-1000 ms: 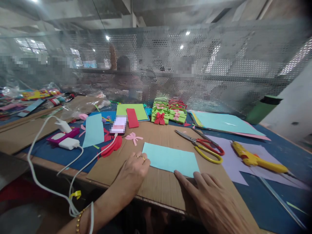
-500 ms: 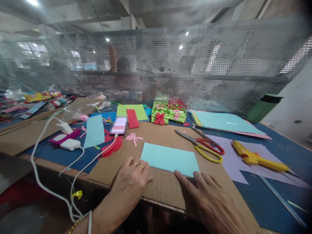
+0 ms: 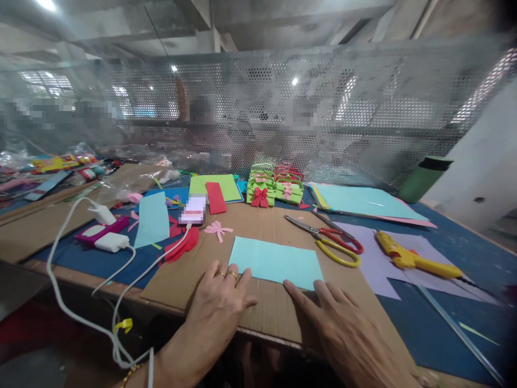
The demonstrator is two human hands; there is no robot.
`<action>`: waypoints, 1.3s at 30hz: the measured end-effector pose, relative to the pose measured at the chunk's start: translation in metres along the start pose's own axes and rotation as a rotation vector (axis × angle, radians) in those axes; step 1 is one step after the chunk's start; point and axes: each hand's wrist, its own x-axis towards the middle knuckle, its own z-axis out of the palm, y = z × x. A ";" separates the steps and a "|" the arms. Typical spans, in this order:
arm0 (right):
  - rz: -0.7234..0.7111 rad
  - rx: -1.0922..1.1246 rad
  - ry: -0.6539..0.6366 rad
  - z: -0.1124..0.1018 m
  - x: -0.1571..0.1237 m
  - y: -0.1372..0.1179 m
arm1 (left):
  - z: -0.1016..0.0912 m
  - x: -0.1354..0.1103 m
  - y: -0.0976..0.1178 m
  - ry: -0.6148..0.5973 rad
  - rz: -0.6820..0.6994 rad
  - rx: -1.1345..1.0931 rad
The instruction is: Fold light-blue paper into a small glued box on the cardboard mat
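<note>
A light blue rectangular sheet (image 3: 277, 261) lies flat on the brown cardboard (image 3: 274, 312) in front of me. My left hand (image 3: 224, 299) rests at its near left corner, fingers stretched over the edge and thumb apart. At the near right edge, my right hand (image 3: 343, 323) lies with its index finger apart and fingertips touching the sheet. Neither hand grips anything. Scissors (image 3: 325, 237) with one red and one yellow handle lie beyond the sheet on the right, blades pointing left.
A yellow hot glue gun (image 3: 412, 258) lies on purple sheets at right. Small green bags with bows (image 3: 260, 188) stand at the back. A phone (image 3: 193, 209) on a white cable, a power bank (image 3: 100, 231) and a light blue strip (image 3: 152, 218) lie left. A green bottle (image 3: 424, 179) stands back right.
The whole view has shifted slightly, so things appear a little further left. My hands stay on the near edge of the light blue sheet.
</note>
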 end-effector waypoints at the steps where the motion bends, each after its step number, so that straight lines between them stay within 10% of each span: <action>1: -0.002 0.001 -0.001 0.000 0.000 0.000 | 0.000 0.000 0.000 -0.002 -0.005 0.001; 24: 0.030 -0.001 -0.035 -0.003 -0.001 -0.002 | -0.011 0.000 0.003 -0.065 -0.146 -0.018; 39: 0.023 -0.043 0.038 -0.003 0.000 -0.002 | -0.021 0.056 -0.037 -0.548 -0.112 -0.140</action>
